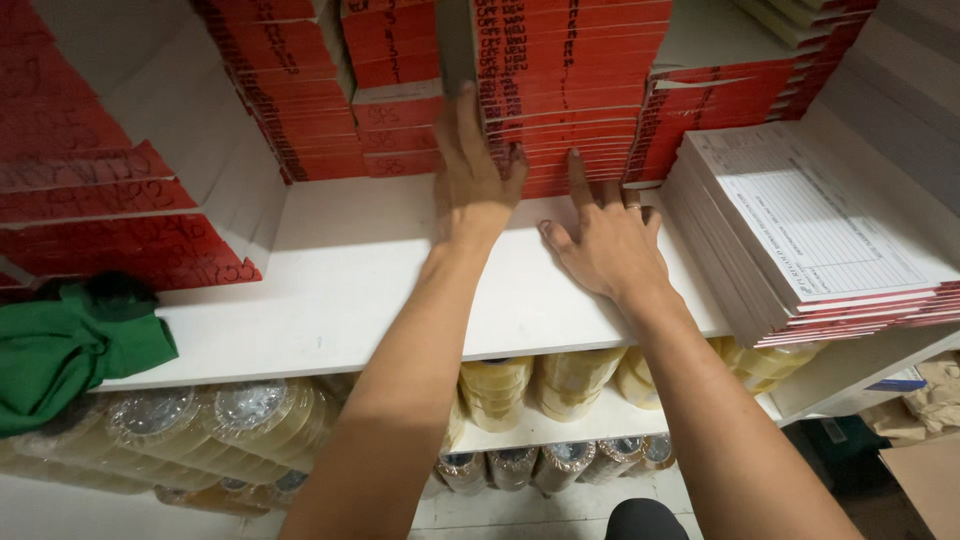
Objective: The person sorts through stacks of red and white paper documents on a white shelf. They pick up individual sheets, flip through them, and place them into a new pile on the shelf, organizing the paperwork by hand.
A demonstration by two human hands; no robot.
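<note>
White shelf (340,290) w/ red-edged booklet stacks at back. Left hand (470,175) open, flat against side of middle stack (565,90) at 12 o'clock. Right hand (605,240) open, fingertips touching stack base. Form pads (810,230) at 3, green cloth (70,345) at 9, tape rolls (240,420) on shelf below.

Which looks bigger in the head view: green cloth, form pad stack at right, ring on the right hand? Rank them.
1. Form pad stack, largest, though nearness to the camera may inflate it.
2. Green cloth, partly cut off at the frame edge.
3. Ring on the right hand, smallest by far.
</note>
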